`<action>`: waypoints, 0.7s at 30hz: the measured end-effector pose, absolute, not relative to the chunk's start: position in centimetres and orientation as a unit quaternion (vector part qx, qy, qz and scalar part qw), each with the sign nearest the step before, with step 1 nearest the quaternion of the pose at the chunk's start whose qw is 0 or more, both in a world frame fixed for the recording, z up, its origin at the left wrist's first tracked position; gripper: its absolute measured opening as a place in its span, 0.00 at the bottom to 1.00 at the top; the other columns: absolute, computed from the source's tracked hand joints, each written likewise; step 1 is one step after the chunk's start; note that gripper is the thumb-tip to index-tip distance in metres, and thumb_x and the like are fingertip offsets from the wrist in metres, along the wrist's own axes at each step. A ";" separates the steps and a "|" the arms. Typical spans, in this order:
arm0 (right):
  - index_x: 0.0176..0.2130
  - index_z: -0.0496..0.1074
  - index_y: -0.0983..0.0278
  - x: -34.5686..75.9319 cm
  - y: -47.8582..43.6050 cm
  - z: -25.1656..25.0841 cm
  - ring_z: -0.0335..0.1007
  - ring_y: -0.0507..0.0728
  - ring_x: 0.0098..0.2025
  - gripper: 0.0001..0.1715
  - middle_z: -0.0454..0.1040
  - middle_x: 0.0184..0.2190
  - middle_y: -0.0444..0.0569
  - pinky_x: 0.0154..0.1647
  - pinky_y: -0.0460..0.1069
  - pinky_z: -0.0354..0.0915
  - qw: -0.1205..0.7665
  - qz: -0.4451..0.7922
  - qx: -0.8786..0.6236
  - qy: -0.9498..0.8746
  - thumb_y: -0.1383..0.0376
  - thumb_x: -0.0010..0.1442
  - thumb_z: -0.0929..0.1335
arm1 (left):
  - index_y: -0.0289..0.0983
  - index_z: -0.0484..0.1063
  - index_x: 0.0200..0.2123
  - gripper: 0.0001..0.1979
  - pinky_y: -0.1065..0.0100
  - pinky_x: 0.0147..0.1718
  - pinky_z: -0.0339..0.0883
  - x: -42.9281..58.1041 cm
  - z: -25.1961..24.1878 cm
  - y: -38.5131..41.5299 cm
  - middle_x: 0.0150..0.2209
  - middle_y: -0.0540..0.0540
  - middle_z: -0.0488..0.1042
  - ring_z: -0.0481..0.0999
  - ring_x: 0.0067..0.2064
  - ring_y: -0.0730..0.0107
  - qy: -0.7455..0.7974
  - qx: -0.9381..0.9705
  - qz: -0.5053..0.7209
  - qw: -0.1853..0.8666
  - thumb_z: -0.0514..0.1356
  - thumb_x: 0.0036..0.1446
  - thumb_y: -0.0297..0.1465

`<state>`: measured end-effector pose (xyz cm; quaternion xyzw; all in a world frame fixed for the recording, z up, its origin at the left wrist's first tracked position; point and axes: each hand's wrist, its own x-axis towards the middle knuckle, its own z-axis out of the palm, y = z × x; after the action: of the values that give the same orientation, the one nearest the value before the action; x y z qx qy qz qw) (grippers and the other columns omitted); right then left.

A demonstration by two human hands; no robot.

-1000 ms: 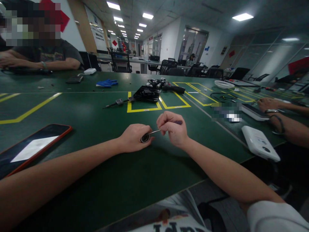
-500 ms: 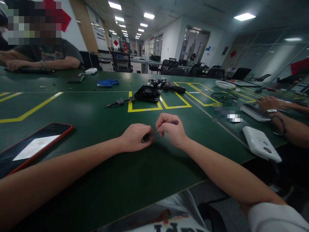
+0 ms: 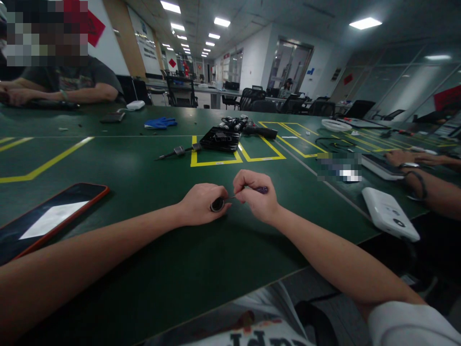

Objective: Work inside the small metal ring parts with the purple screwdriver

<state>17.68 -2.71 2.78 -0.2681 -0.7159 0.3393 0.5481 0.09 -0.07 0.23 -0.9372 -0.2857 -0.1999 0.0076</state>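
My left hand (image 3: 200, 204) is wrapped round a small dark cylinder (image 3: 217, 205), its round end with a pale rim turned toward me. My right hand (image 3: 255, 194) is closed on a small screwdriver with a dark purple handle (image 3: 263, 190). Its thin metal shaft points left, at the side of the cylinder. Fingers hide the tip, so I cannot tell whether it touches. Both hands are just above the green table (image 3: 151, 283). Beyond them lies a black glossy packet (image 3: 220, 139) with a cable and several dark metallic parts.
At left lies a phone (image 3: 54, 216) with an orange edge. A blue glove (image 3: 160, 123) rests farther back. On the right are a white device (image 3: 391, 214), a co-worker's hand (image 3: 399, 157) and a white basket (image 3: 335, 125). Another person sits at far left. Yellow tape (image 3: 216, 164) marks the table.
My right hand has turned slightly, and more of the screwdriver's handle shows. The cylinder's open end has tilted a little in my left hand. The co-worker's hand at right has shifted slightly.
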 end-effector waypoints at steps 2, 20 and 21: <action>0.15 0.63 0.65 17.6 -2.7 2.9 0.56 0.48 0.19 0.08 0.61 0.15 0.40 0.19 0.45 0.52 0.541 0.368 -0.272 -0.705 0.74 0.39 0.62 | 0.34 0.64 0.30 0.09 0.72 0.25 0.59 0.1 0.3 -0.1 0.25 0.49 0.69 0.68 0.26 0.72 -0.276 -0.940 -0.200 0.008 0.53 0.55 0.35; 0.16 0.63 0.65 17.7 -2.5 2.7 0.57 0.49 0.20 0.07 0.61 0.16 0.41 0.21 0.46 0.54 0.541 0.367 -0.271 -0.707 0.74 0.39 0.62 | 0.35 0.64 0.29 0.09 0.73 0.25 0.58 0.0 -0.1 0.2 0.25 0.50 0.68 0.67 0.25 0.74 -0.266 -0.936 -0.230 -0.001 0.54 0.56 0.35; 0.15 0.63 0.65 17.7 -2.7 2.8 0.57 0.49 0.22 0.07 0.62 0.16 0.41 0.23 0.47 0.54 0.532 0.337 -0.268 -0.729 0.74 0.39 0.62 | 0.35 0.64 0.29 0.09 0.73 0.25 0.58 0.0 -0.1 0.2 0.24 0.50 0.68 0.67 0.25 0.74 -0.265 -0.936 -0.231 -0.003 0.53 0.56 0.35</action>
<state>17.68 -2.69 2.83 -0.2677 -0.7292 0.3368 0.5322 -0.01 0.18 -0.08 -0.9362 -0.2652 -0.2306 -0.0029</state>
